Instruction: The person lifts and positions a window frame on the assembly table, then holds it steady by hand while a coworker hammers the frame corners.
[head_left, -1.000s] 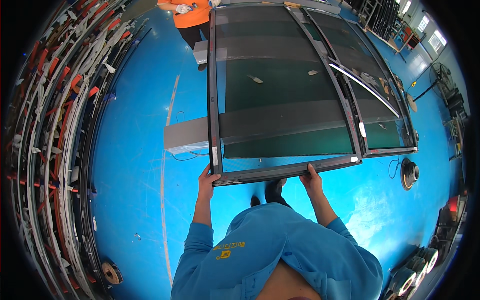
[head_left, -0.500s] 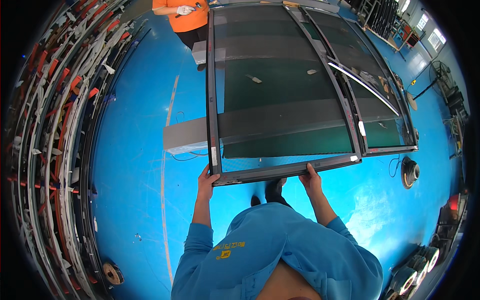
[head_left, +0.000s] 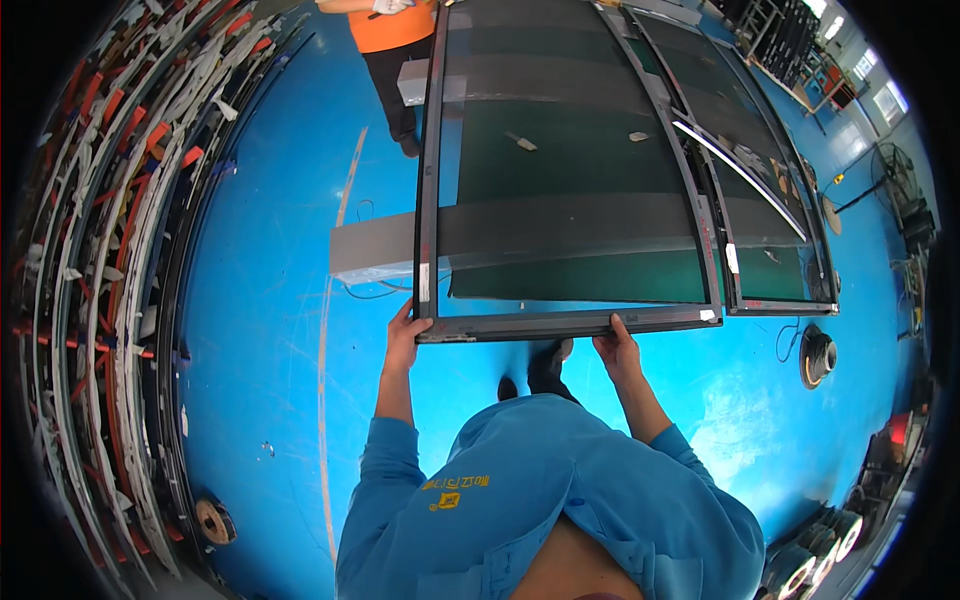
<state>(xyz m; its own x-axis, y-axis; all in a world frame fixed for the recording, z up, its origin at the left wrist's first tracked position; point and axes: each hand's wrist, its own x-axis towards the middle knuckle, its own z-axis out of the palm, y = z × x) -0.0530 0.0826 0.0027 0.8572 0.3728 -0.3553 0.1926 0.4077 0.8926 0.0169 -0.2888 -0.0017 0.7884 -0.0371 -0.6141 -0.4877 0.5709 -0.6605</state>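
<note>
Past the near edge of the grey support (head_left: pixel 372 248), the left hand (head_left: pixel 401 340) clasped the dark frame's (head_left: pixel 530 325) corner, the right hand (head_left: pixel 619 354) its near bar.

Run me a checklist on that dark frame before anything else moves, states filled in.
1. Left hand holding the near-left corner of the dark frame: ok.
2. Right hand gripping its near side: ok.
3. Area inside it free of scraps: not ok, pale scraps lie there.
4. Neighbouring frame bare on top: not ok, a white strip lies across it.
5. Co-worker clear of the dark frame: cannot tell, cut off above.
</note>
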